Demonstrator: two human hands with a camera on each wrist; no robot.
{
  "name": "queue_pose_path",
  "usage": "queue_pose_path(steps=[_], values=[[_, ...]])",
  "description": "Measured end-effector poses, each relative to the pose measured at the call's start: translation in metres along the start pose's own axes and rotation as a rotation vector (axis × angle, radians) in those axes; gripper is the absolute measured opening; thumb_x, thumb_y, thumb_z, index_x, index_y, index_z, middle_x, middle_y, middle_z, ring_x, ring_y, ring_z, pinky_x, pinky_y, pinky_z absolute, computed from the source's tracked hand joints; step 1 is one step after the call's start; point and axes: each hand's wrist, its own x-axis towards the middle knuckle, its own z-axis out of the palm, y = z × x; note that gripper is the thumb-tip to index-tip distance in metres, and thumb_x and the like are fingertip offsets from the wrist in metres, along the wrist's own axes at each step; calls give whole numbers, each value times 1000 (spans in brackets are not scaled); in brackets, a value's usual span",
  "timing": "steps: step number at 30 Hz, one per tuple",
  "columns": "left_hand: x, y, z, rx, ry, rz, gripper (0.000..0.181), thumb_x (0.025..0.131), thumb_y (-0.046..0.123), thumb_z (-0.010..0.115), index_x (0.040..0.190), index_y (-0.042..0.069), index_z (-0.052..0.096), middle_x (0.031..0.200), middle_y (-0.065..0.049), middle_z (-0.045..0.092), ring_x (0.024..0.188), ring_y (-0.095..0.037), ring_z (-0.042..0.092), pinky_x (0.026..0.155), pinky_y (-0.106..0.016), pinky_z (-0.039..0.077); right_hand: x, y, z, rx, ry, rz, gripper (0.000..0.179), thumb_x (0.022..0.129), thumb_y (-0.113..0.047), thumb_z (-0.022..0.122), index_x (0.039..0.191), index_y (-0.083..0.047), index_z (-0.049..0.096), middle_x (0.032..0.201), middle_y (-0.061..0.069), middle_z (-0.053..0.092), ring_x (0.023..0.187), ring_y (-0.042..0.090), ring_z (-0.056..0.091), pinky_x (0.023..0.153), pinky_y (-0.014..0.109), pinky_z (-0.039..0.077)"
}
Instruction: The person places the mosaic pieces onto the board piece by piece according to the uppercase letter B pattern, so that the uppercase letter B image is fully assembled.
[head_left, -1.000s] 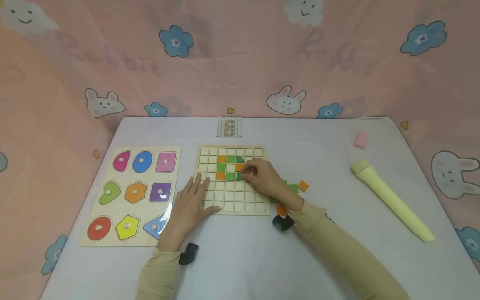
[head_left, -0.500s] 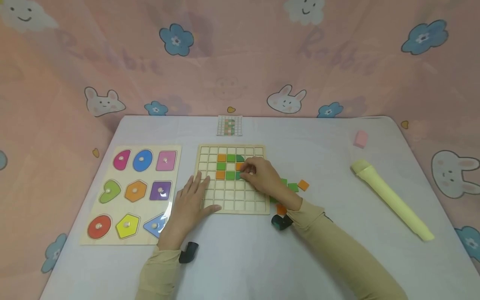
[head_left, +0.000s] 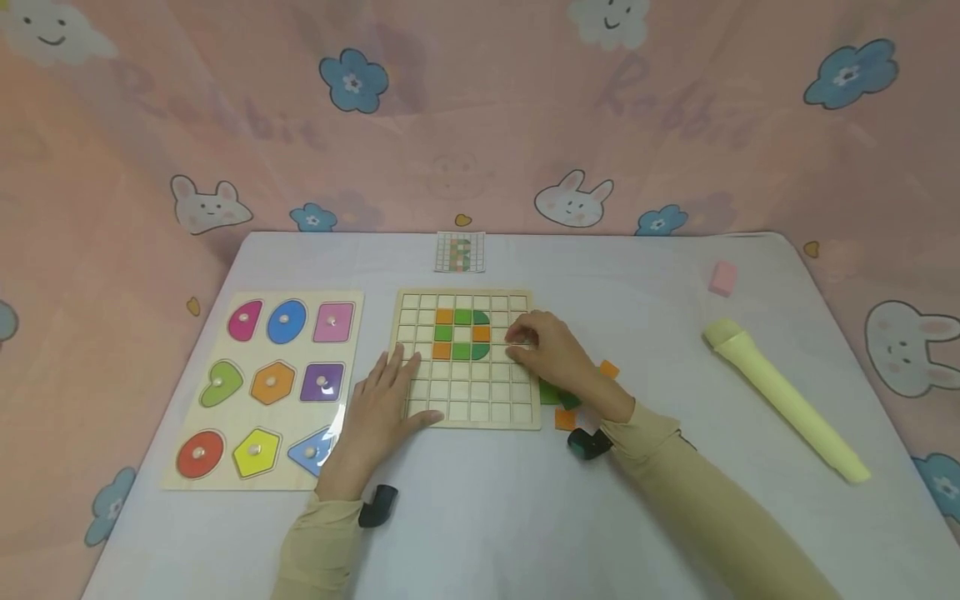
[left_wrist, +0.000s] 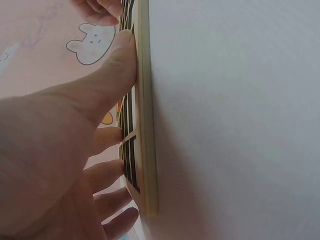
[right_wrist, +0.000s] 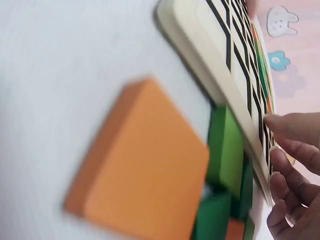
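Board (head_left: 461,390): flat, partly under left hand (head_left: 381,407), fingers spread. Right hand (head_left: 557,352): fingertips parted, nothing visibly held. Orange block (head_left: 566,419): loose, behind right fingertips; likely light, stiff, smooth; best pinched by opposite edges.

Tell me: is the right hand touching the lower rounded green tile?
Apart: the head view shows bare grid board between the right hand and the lower rounded green tile.

Left fingers (left_wrist: 106,175) on gridded board (left_wrist: 146,125)
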Motion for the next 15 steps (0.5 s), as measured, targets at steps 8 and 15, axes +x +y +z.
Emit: queue_pose_path(steps=[8, 15], values=[[0, 0, 1, -2, -3, -7, 96, 90, 43, 83, 166, 7, 35, 177, -19, 19, 164, -44, 16, 126, -67, 28, -13, 22, -26, 6, -86, 36, 33, 100, -10, 72, 131, 0, 62, 127, 20, 56, 115, 32, 48, 104, 47, 46], [0, 0, 1, -9, -2, -10, 96, 90, 43, 83, 166, 8, 35, 177, -19, 19, 164, -44, 16, 126, -67, 28, -26, 36, -51, -27, -177, 126, 34, 102, -18, 70, 132, -3, 64, 135, 21, 55, 125, 36, 45, 112, 58, 43]])
